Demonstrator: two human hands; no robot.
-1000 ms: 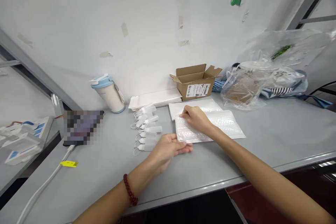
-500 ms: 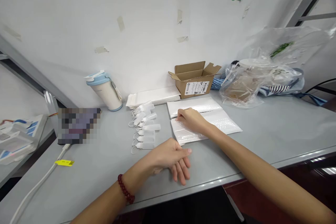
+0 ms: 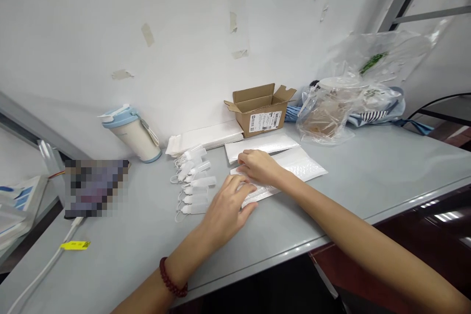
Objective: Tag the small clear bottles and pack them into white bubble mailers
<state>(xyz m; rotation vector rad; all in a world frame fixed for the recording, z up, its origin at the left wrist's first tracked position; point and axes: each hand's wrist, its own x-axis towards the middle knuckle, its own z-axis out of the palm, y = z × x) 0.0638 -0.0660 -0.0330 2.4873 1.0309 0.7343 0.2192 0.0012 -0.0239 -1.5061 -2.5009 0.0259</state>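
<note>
Padded envelope (image 3: 308,165) flat on worktop (image 3: 132,250), right hand (image 3: 262,166) curled closed pinching its left end, left hand (image 3: 225,207) half open beside it, gripping nothing visibly; uneven pull could skid or crease it.

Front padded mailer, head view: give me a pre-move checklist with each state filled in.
1. Right hand at front padded mailer: ok.
2. Left hand closed on it: not ok; thumb and fingers apart.
3. Mailer's left end in plain view: not ok; hands partly cover it.
4. Carton flaps open: ok.
5. Small bottles well away from left hand: not ok; nearest is close.
6. Mailer empty: cannot tell.
</note>
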